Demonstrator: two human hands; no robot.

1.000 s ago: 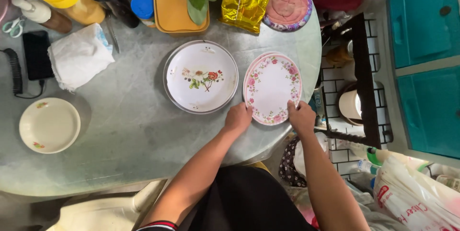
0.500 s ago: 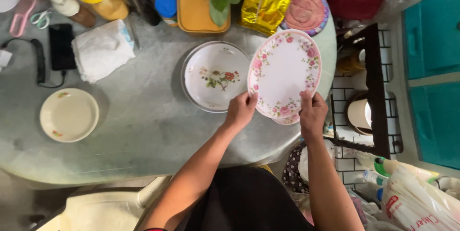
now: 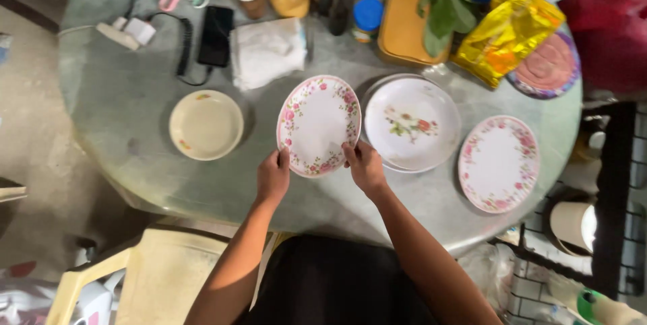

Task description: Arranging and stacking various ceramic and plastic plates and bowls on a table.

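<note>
Right now both hands grip one oval plate (image 3: pixel 318 125) by its near rim, just left of the frame's centre over the round grey table (image 3: pixel 128 96). The left hand (image 3: pixel 273 178) pinches the lower left edge, thumb on top and the other fingers tucked out of sight underneath; the right hand (image 3: pixel 364 165) does likewise at the lower right edge, its thumb lying on the white face. Whether the plate rests on the tabletop or hangs just above it cannot be told from this view. Judging by how things lie, the laying-out of plates looks well along: a cream round plate (image 3: pixel 205 124) sits at left centre, a white round plate with a flower spray (image 3: pixel 412 123) sits just right of the held one, and a second oval plate with a pink rose border (image 3: pixel 499 163) lies further right; only the held plate seems not yet let go. That plate is white, glossy and oval, ringed with small pink roses and green leaves, clean and bare in the middle, with no chip showing. Along the upper edge stand bottles, a folded white cloth (image 3: pixel 267 51), a black phone (image 3: pixel 216 35), an orange tray (image 3: pixel 404 28) with green leaves and a gold foil bag (image 3: pixel 507 34).
</note>
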